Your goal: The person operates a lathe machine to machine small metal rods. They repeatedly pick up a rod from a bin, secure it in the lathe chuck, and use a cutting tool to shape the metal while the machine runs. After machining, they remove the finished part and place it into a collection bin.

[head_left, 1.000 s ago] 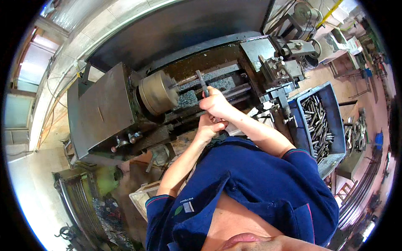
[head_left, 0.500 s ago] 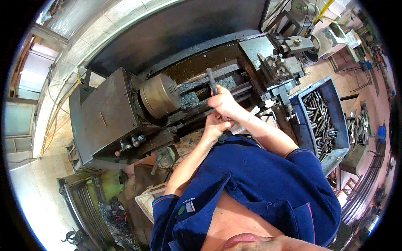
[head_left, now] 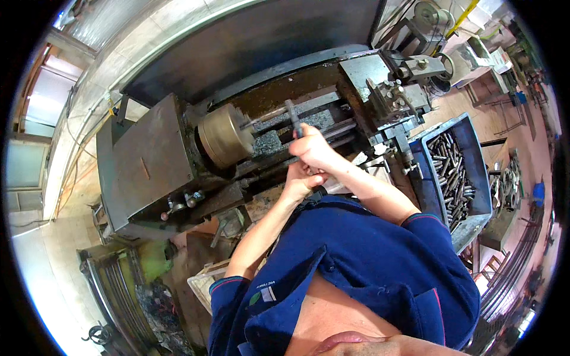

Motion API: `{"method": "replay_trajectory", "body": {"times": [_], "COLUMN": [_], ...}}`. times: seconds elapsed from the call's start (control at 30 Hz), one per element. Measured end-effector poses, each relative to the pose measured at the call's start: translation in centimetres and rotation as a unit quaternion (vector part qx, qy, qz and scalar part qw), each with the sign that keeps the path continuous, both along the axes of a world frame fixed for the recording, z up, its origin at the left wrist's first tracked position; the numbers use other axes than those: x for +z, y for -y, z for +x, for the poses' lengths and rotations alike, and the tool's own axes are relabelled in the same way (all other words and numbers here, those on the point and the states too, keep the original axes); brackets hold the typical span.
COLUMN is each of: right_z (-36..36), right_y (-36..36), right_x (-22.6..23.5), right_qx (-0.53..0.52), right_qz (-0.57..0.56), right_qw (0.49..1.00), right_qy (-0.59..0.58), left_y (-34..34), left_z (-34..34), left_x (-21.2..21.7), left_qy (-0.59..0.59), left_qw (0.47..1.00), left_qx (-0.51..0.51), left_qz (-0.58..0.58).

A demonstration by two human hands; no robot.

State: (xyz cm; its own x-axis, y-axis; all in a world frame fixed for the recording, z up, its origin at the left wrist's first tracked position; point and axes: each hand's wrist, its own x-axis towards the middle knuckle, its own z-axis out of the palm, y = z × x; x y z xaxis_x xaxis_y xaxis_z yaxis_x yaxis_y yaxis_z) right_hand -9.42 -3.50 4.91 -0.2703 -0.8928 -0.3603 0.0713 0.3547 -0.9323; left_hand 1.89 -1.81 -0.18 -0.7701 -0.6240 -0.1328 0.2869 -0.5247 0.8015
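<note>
My right hand [head_left: 310, 148] is closed around a dark, slim cylindrical metal piece [head_left: 291, 111]. The piece points up and away from me over the bed of a lathe, just right of its round brass-coloured chuck [head_left: 221, 136]. A gap separates the piece from the chuck's jaws, which look blurred. Close to my body, my left hand [head_left: 303, 183] is held below the right one, by its wrist. Its fingers are curled, and whatever is in them is hidden.
The lathe's grey headstock [head_left: 148, 157] stands at the left, with levers [head_left: 178, 207] on its front. Metal chips [head_left: 267, 143] lie on the bed. At the right is the tool carriage [head_left: 392, 98], beside a blue crate [head_left: 484, 196] of dark metal pieces.
My right hand has shifted slightly left with the metal piece, bringing it nearer the chuck. My left hand has moved slightly left along with it.
</note>
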Motion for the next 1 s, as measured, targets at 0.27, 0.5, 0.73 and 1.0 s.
{"method": "replay_trajectory", "body": {"times": [0.27, 0.5, 0.73, 1.0], "right_z": [0.5, -0.1, -1.0, 0.1], "right_y": [0.7, 0.0, -0.2, -0.2], "right_x": [-0.2, 0.5, 0.8, 0.8], "right_qx": [0.032, -0.013, -0.018, -0.016], "right_qz": [0.010, 0.013, -0.031, -0.036], "right_qw": [0.998, 1.000, 0.999, 0.999], "right_qy": [-0.045, -0.019, 0.023, 0.031], "left_y": [0.1, -0.2, -0.5, -0.1], "left_z": [0.5, 0.0, -1.1, 0.3], "left_x": [-0.3, -0.8, 0.7, 0.4], "left_qy": [0.035, 0.065, 0.025, 0.089], "left_qw": [0.999, 0.998, 1.000, 0.996], "left_qx": [0.009, 0.011, 0.011, 0.000], "left_qz": [-0.016, 0.009, 0.011, -0.014]}}
